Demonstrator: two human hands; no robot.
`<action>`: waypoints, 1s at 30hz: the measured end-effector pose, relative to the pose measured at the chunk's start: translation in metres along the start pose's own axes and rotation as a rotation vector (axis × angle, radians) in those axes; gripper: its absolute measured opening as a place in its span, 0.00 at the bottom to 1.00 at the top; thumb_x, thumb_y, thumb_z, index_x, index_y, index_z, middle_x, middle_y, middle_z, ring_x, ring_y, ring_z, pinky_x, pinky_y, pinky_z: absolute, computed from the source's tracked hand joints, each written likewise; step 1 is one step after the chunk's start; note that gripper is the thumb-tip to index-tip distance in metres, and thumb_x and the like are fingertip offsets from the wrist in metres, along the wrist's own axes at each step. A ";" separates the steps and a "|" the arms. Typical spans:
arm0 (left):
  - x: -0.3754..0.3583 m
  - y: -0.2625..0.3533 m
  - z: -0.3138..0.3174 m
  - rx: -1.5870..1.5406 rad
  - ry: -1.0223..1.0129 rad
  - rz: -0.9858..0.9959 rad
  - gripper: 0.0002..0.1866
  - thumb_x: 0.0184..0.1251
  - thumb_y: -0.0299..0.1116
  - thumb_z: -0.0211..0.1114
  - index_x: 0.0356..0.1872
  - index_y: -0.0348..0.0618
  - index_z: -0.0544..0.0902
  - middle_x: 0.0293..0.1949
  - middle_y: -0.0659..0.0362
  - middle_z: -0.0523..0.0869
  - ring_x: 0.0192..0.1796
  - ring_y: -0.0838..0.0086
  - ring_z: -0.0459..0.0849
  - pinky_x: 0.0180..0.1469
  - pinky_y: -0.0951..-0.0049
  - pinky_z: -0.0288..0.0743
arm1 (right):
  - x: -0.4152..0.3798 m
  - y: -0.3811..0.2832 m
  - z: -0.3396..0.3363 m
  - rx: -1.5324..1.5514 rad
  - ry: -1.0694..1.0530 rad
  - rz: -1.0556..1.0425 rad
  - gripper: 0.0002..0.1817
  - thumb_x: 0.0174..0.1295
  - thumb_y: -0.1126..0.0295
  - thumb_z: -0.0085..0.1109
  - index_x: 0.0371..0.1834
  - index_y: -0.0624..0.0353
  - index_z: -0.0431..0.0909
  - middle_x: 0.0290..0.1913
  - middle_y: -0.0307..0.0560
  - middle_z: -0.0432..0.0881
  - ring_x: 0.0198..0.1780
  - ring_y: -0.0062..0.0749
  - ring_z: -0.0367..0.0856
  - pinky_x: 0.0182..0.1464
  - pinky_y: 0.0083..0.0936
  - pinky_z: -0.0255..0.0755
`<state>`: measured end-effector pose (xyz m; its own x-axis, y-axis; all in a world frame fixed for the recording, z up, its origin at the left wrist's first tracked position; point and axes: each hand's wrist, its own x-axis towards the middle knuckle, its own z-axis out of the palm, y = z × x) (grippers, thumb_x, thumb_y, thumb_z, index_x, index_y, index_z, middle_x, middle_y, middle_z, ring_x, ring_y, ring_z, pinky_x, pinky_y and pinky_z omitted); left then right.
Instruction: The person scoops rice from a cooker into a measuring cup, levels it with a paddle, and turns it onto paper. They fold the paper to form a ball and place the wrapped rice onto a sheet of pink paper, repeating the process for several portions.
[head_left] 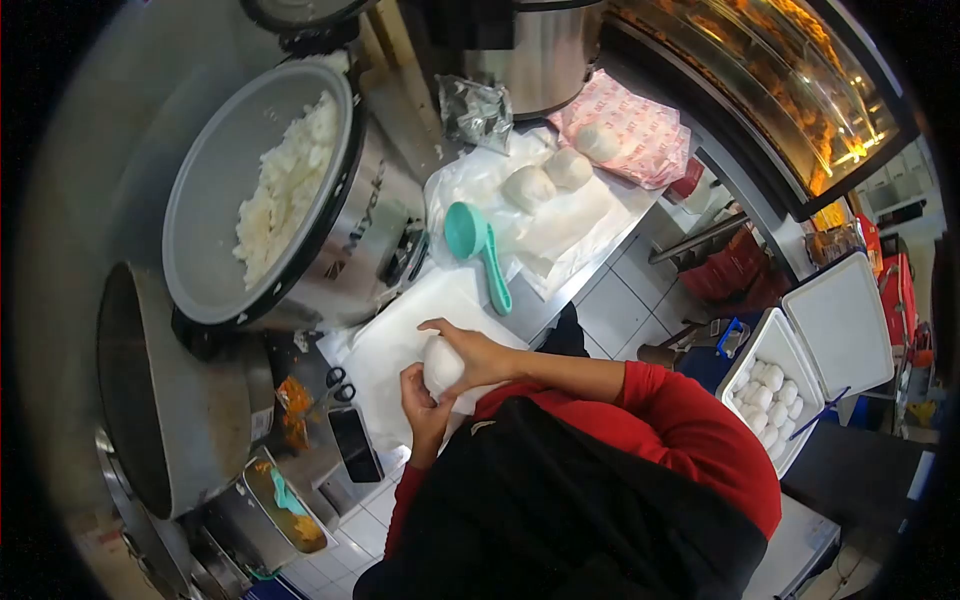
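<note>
Both my hands are closed around a white wrapped rice ball (442, 367), held over a stack of white paper sheets (385, 345). My left hand (424, 405) grips its lower left side, while the fingers of my right hand (474, 356) curve over its top and right. Just beyond lies a teal rice scoop (480, 245), its handle pointing toward me. Several similar round wrapped portions (530, 188) rest on white paper and plastic farther back. A steel rice cooker (365, 215) stands to the left, with white cooked rice (290, 190) heaped inside.
A large pot (185, 400) stands at left. Near my left hand are scissors (340, 384), a phone (354, 442) and a food tray (288, 505). Pink printed paper (625, 125) and a lit glass food display (790, 90) are behind. An open white cooler (735, 390) at right contains several white bundles.
</note>
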<state>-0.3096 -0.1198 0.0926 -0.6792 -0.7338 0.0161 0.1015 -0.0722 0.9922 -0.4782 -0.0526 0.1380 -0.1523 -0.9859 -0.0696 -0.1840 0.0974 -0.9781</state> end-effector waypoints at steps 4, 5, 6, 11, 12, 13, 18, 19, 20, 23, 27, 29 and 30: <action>0.028 0.064 0.032 0.397 0.144 0.219 0.15 0.38 0.18 0.74 0.26 0.36 0.76 0.44 0.54 0.73 0.46 0.67 0.73 0.44 0.70 0.68 | 0.013 -0.027 -0.053 0.358 0.021 -0.029 0.35 0.34 0.70 0.74 0.52 0.60 0.71 0.40 0.47 0.78 0.46 0.29 0.76 0.49 0.28 0.71; 0.040 0.075 0.037 0.729 0.065 0.559 0.14 0.41 0.23 0.75 0.26 0.42 0.76 0.42 0.55 0.73 0.41 0.64 0.73 0.42 0.67 0.67 | 0.012 -0.026 -0.066 0.501 -0.194 0.023 0.35 0.34 0.71 0.73 0.52 0.61 0.71 0.40 0.47 0.78 0.46 0.29 0.76 0.49 0.28 0.71; 0.041 0.083 0.041 0.900 -0.015 0.761 0.13 0.44 0.28 0.74 0.25 0.45 0.76 0.40 0.57 0.72 0.40 0.64 0.72 0.42 0.65 0.66 | 0.011 -0.023 -0.076 0.643 -0.413 0.076 0.35 0.33 0.72 0.73 0.52 0.61 0.71 0.41 0.46 0.77 0.46 0.29 0.76 0.49 0.27 0.71; 0.065 0.051 0.064 0.987 -0.128 1.203 0.23 0.46 0.56 0.71 0.26 0.50 0.72 0.44 0.57 0.69 0.48 0.60 0.68 0.48 0.57 0.63 | -0.011 -0.026 -0.119 0.990 -0.787 0.127 0.39 0.34 0.72 0.74 0.57 0.61 0.70 0.47 0.47 0.76 0.49 0.35 0.76 0.50 0.27 0.71; 0.070 0.049 0.075 0.979 -0.140 1.121 0.26 0.46 0.59 0.71 0.29 0.49 0.71 0.47 0.55 0.69 0.51 0.59 0.67 0.51 0.55 0.63 | -0.018 -0.022 -0.129 0.967 -0.716 0.069 0.40 0.37 0.72 0.74 0.59 0.60 0.69 0.47 0.47 0.76 0.49 0.35 0.76 0.50 0.28 0.71; 0.076 0.047 0.085 0.971 -0.148 1.039 0.29 0.46 0.61 0.70 0.31 0.48 0.70 0.50 0.54 0.68 0.53 0.57 0.66 0.54 0.54 0.62 | -0.026 -0.017 -0.140 0.953 -0.695 0.126 0.39 0.39 0.73 0.73 0.60 0.60 0.69 0.50 0.48 0.75 0.50 0.35 0.75 0.51 0.29 0.71; 0.099 0.046 0.171 0.903 -0.106 0.534 0.26 0.52 0.45 0.70 0.46 0.42 0.70 0.58 0.49 0.67 0.61 0.53 0.64 0.61 0.53 0.59 | -0.051 0.028 -0.204 0.580 -0.222 0.440 0.33 0.39 0.68 0.74 0.53 0.59 0.74 0.47 0.48 0.78 0.50 0.33 0.76 0.52 0.28 0.71; 0.102 0.042 0.182 0.903 -0.044 0.423 0.23 0.53 0.41 0.70 0.45 0.42 0.71 0.59 0.50 0.68 0.61 0.51 0.64 0.61 0.52 0.59 | -0.055 0.040 -0.229 0.411 0.008 0.325 0.31 0.39 0.64 0.75 0.50 0.58 0.76 0.47 0.48 0.80 0.51 0.32 0.76 0.53 0.28 0.70; 0.105 0.029 0.187 0.844 -0.108 0.365 0.22 0.54 0.30 0.68 0.50 0.41 0.71 0.61 0.47 0.67 0.64 0.51 0.62 0.65 0.52 0.56 | -0.055 0.058 -0.261 0.124 0.248 0.317 0.32 0.38 0.61 0.76 0.50 0.57 0.77 0.45 0.46 0.81 0.48 0.32 0.78 0.50 0.27 0.73; 0.138 -0.001 0.221 0.923 -0.265 0.469 0.26 0.55 0.29 0.66 0.57 0.41 0.70 0.62 0.47 0.68 0.66 0.51 0.62 0.66 0.54 0.55 | -0.043 0.089 -0.363 -0.258 1.033 0.259 0.34 0.36 0.54 0.77 0.47 0.56 0.74 0.39 0.51 0.83 0.40 0.36 0.83 0.38 0.33 0.78; 0.203 -0.007 0.296 1.184 -0.248 0.646 0.33 0.53 0.32 0.68 0.63 0.45 0.68 0.64 0.46 0.66 0.66 0.53 0.64 0.66 0.54 0.57 | -0.018 0.119 -0.450 -0.494 0.907 0.432 0.41 0.37 0.46 0.73 0.53 0.58 0.70 0.41 0.58 0.83 0.45 0.49 0.82 0.45 0.38 0.75; 0.236 -0.047 0.308 1.155 -0.313 0.502 0.35 0.52 0.33 0.69 0.64 0.47 0.67 0.64 0.46 0.66 0.65 0.52 0.65 0.65 0.54 0.58 | 0.001 0.153 -0.455 -0.588 0.805 0.408 0.47 0.38 0.39 0.68 0.58 0.58 0.66 0.42 0.61 0.82 0.46 0.53 0.82 0.49 0.39 0.73; 0.248 -0.059 0.311 1.139 -0.343 0.425 0.37 0.51 0.33 0.69 0.65 0.47 0.66 0.63 0.46 0.66 0.65 0.52 0.65 0.65 0.54 0.58 | 0.007 0.148 -0.456 -0.555 0.728 0.474 0.47 0.41 0.37 0.65 0.60 0.58 0.65 0.48 0.63 0.79 0.51 0.55 0.78 0.53 0.43 0.70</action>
<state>-0.7103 -0.0873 0.0761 -0.9172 -0.3312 0.2214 -0.2083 0.8725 0.4420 -0.9493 0.0167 0.0818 -0.8431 -0.5268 -0.1081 -0.3465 0.6859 -0.6400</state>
